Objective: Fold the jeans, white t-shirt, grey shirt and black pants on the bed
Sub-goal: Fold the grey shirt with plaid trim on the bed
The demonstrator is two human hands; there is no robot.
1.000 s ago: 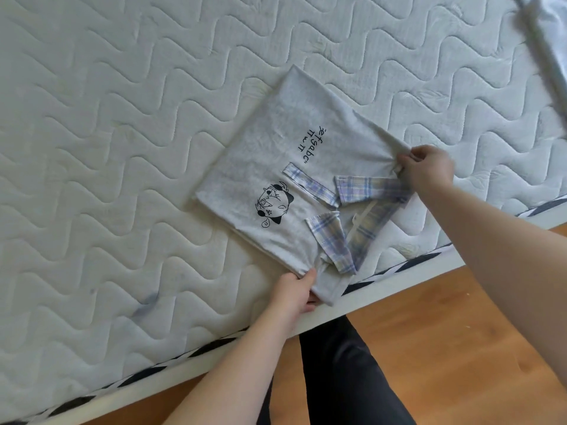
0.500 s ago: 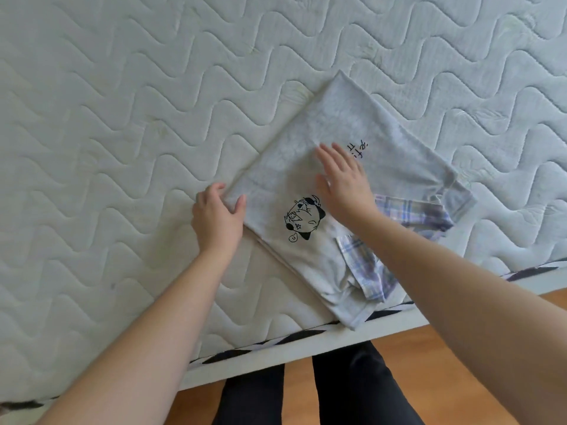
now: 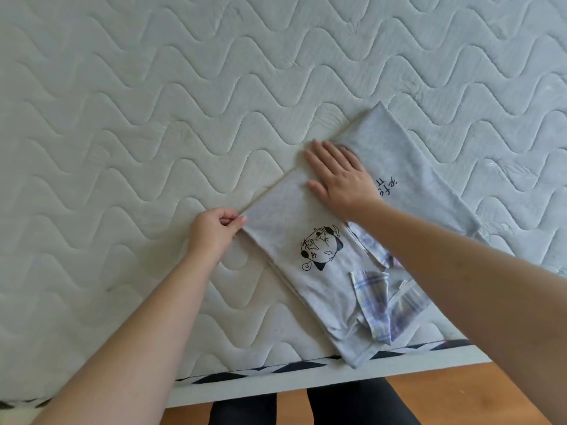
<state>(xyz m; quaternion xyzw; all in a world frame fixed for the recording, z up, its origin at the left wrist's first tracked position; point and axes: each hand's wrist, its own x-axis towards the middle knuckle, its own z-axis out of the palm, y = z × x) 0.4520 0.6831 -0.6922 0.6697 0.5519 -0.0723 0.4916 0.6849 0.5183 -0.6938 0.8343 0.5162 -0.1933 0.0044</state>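
A bare quilted mattress (image 3: pixel 153 118) with wavy stitching fills the view, its near edge trimmed in black-and-white tape above a wooden floor (image 3: pixel 460 394). The grey shirt (image 3: pixel 383 167) lies on it at the right, near that edge, folded into a slanted rectangle whose lowest corner overhangs the trim; a cartoon face print (image 3: pixel 320 251) and a line of black lettering (image 3: pixel 387 187) face up, and the plaid collar (image 3: pixel 372 299) lies open at the end nearest the person. The left hand (image 3: pixel 214 233) pinches the shirt's left corner between thumb and fingers, while the right hand (image 3: pixel 337 176) lies flat and spread on the cloth, fingertips at the long left edge. This looks like squaring and smoothing the fold. To do it well, I would judge the pinched corner should be drawn gently taut along the edge while the flat palm pins the layers and sweeps outward, so the layers beneath line up without wrinkles; too hard a tug could drag the whole bundle across the mattress or further off its edge. The loose collar would want tucking flat before any further fold. The jeans, white t-shirt and black pants to be folded are not in view.
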